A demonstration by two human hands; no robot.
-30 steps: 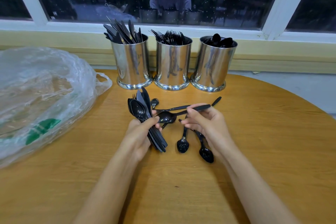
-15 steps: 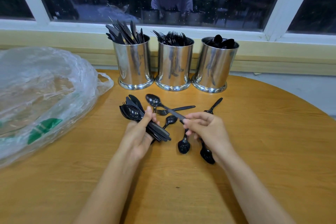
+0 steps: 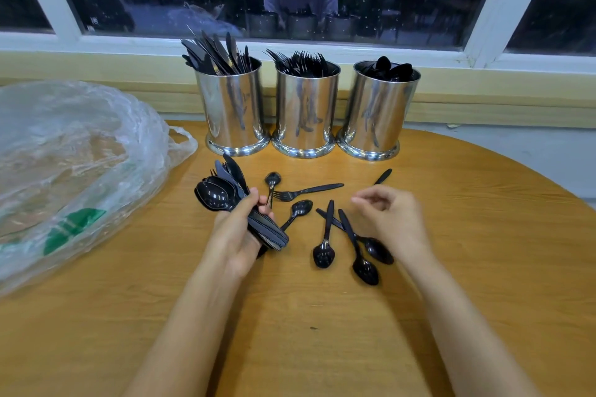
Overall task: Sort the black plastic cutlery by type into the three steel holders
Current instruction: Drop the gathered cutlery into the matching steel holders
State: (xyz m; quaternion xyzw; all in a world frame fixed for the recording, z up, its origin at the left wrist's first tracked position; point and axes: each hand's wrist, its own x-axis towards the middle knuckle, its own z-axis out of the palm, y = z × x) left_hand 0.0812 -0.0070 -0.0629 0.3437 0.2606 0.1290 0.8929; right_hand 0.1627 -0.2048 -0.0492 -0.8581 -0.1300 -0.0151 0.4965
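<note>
Three holders, beyond both hands, each part-filled by type. Left hand grips a mixed bundle. Right hand loosely curled, empty, over loose spoons. Step, seemingly: gathering strays. Next, likely: pinch a spoon handle just left of the right hand.

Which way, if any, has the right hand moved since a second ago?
Yes. The right hand has drawn rightward, away from the left hand gripping the cutlery bundle, to below the right holder, and holds nothing.
</note>
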